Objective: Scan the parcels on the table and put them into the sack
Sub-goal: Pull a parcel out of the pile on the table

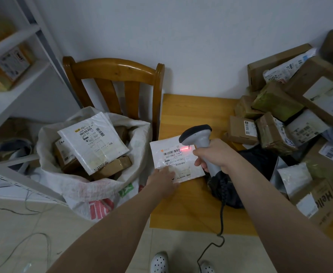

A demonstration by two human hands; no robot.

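R hand [215, 154] grips scanner [196, 134] — red beam on white parcel [173, 160]; L hand [161, 181] flat, pressing it.

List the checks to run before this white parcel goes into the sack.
1. Beam on the barcode: the scanner throws its red line at the barcode's right end on the white parcel, not across it. Not ok.
2. Scan registered: cannot tell.
3. Grip for lifting: the left hand lies with fingers flat on the parcel's near corner. Not ok.
4. The right hand holds the scanner by its handle. Ok.
5. The sack stands open beside the table. Ok.
6. Room in the sack: parcels are piled near its rim. Cannot tell.
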